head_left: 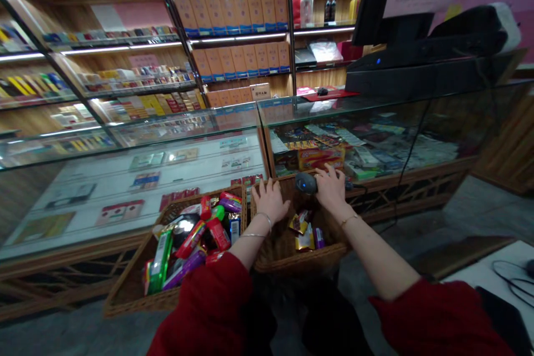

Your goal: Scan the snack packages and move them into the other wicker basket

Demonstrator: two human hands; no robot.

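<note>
My left hand rests over the left rim of the right-hand wicker basket, with its fingers spread. My right hand is wrapped over a dark barcode scanner at the far rim of that basket. Its palm hides the scanner's middle. Inside this basket lie a few small packets: a yellow and white packet, a brown and gold packet and a purple tube. Left of my left hand, a second wicker basket holds many colourful sweet packs, among them a long green pack.
A glass display counter runs behind both baskets, with packs and an orange box inside. A dark monitor stand sits on top at right. Stocked shelves line the back. A white table with cables stands at lower right.
</note>
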